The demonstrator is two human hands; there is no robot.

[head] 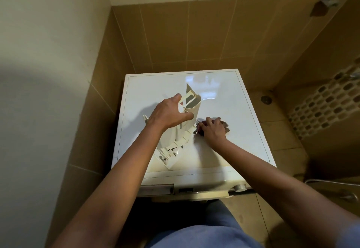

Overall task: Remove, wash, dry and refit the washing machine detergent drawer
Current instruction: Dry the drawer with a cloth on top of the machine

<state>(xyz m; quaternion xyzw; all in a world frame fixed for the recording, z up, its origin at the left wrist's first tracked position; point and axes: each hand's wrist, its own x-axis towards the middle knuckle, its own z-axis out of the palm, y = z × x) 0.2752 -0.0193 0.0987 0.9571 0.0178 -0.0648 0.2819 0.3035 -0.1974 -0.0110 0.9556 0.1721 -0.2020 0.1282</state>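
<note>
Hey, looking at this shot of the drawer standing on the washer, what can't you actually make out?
Head view only:
- Dark cloth: mostly covered by the right hand gripping it, so its shape is unclear.
- Drawer: the left hand holding it hides its middle; wet or dry cannot be told.
- Drawer slot: seen from above, its inside is hidden.
- Control dial: seen from above, its markings are hidden.

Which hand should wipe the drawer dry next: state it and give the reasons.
Right. The right hand grips the dark cloth on the washing machine top, close beside the drawer. The left hand holds the drawer tilted up, so it is busy steadying it.
</note>
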